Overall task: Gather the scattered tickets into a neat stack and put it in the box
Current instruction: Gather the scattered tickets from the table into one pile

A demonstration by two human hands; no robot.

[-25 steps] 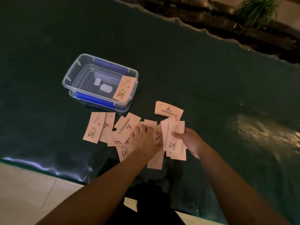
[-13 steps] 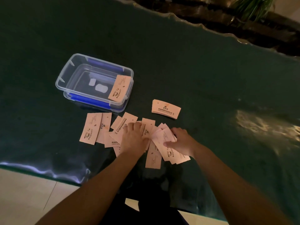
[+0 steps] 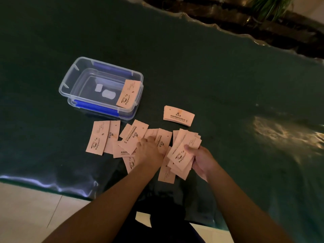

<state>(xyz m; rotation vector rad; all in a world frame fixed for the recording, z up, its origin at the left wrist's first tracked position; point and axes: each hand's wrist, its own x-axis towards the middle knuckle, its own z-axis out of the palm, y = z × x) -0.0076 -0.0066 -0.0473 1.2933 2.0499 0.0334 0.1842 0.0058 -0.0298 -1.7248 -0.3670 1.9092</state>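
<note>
Gathering Tickets, Mid-Sweep

Nearest, the right hand has its fingers clasped around a fanned bunch; the left hand presses flat on loose tickets. Farther off lie a small stack and the box, one ticket on its rim. Next, I judge: merge, square, box.

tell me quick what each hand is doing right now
Left hand: open, fingers pressing on loose tickets on the table.
Right hand: closed on a fanned bunch of tickets.
</note>
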